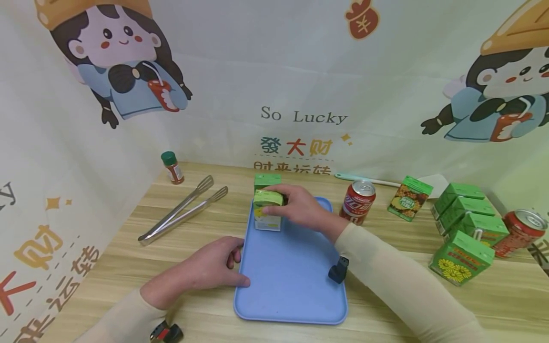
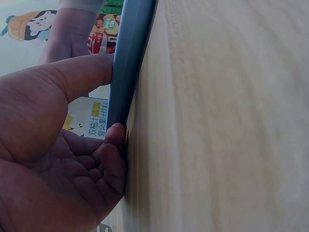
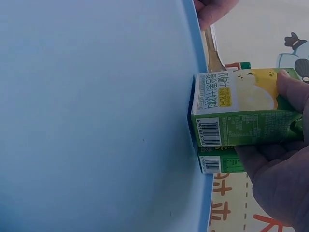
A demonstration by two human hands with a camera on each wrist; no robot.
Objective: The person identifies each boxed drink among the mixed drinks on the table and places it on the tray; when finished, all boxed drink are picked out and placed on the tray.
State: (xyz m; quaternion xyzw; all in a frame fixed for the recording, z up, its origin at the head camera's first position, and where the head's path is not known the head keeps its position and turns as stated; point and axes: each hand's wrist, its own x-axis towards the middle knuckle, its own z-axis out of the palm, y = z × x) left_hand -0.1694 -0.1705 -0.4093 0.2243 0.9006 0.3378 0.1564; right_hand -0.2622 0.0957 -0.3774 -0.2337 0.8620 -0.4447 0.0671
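My right hand [image 1: 300,205] holds a white, yellow and green juice carton [image 1: 268,223] upright at the far left corner of a blue tray [image 1: 296,281]. The thumb lies on one side of the carton and the fingers on the other. Whether its base rests on the tray, I cannot tell. Just behind it stands a second green carton [image 1: 267,180], largely hidden. At the tray's left edge, my left hand [image 1: 210,264] grips the rim. Its thumb is on top and its curled fingers [image 2: 113,164] are against the outer side.
Metal tongs [image 1: 184,209] and a green-capped spice jar [image 1: 173,167] are left of the tray. On the right stand a red drink can [image 1: 359,202], a drink carton [image 1: 410,199], several green cartons [image 1: 461,259] and another red can [image 1: 521,231]. A spatula [image 1: 369,179] lies near the back cloth.
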